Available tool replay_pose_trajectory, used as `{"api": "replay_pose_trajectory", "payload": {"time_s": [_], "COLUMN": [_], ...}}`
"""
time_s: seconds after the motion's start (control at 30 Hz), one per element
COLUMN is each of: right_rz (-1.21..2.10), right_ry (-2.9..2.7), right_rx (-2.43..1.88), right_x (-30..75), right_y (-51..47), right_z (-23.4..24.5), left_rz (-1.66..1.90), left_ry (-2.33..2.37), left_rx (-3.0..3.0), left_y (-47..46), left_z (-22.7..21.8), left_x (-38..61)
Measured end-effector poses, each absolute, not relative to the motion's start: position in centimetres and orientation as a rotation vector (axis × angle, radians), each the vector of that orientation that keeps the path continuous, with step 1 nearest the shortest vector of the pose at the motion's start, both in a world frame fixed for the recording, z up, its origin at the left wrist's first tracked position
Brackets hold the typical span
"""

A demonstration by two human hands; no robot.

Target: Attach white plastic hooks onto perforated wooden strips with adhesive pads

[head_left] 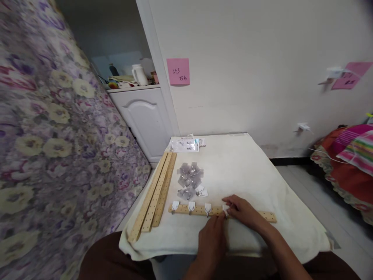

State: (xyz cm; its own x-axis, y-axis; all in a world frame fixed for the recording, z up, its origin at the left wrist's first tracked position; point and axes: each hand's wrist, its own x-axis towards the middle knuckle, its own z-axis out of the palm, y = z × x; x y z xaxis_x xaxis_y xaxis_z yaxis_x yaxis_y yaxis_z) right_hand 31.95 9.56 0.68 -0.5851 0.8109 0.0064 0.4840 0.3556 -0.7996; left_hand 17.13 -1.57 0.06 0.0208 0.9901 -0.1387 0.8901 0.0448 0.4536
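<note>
A pale wooden strip with drilled holes [198, 210] lies crosswise near the table's front edge. White adhesive hooks sit along it: one at the left end [175, 205], a second [191, 206] and a third [208, 208]. At a further white hook [225, 209], my right hand [243, 210] has its fingers closed on the hook's white backing, partly covering it. My left hand [213, 235] comes from the front, fingers together, its fingertips at the strip's near edge beside that same hook. What lies under those fingertips is hidden.
Several more drilled wooden strips [154, 194] lie at the table's left. Behind the worked strip are a pile of hooks in clear wrappers [190, 177] and loose white pieces [201, 191]. A clear package [184, 145] lies at the back. A floral curtain [72, 136] hangs left.
</note>
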Motion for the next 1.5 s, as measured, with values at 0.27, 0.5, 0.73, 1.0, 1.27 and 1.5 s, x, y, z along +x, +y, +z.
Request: {"api": "replay_pose_trajectory", "payload": {"time_s": [0.27, 0.5, 0.73, 1.0, 1.27, 1.5], "right_rz": [0.989, 0.837, 0.815, 0.855, 0.990, 1.134], "right_ry": [-2.057, -2.229, -2.240, -2.214, -2.173, -2.083], "right_rx": [-1.240, -1.264, -1.295, -1.385, -1.273, -1.216], "right_x": [33.7, 35.0, 34.4, 34.0, 34.9, 33.9], "right_y": [8.6, 7.4, 7.1, 6.3, 6.1, 9.4], "right_z": [0.9, 0.3, 0.1, -0.7, -0.9, 1.0], "left_rz": [0.575, 0.881, 0.936, 1.014, 1.019, 0.995], "left_ry": [1.842, 1.722, 1.659, 1.636, 1.601, 1.564], "left_rx": [1.976, 2.059, 2.055, 2.001, 1.972, 2.014], "left_y": [-2.1, -2.6, -3.0, -3.1, -3.1, -2.8], "left_z": [-2.1, -2.6, -2.1, -2.1, -2.4, -2.9], "left_x": [16.2, 15.7, 15.6, 15.3, 14.9, 14.7]}}
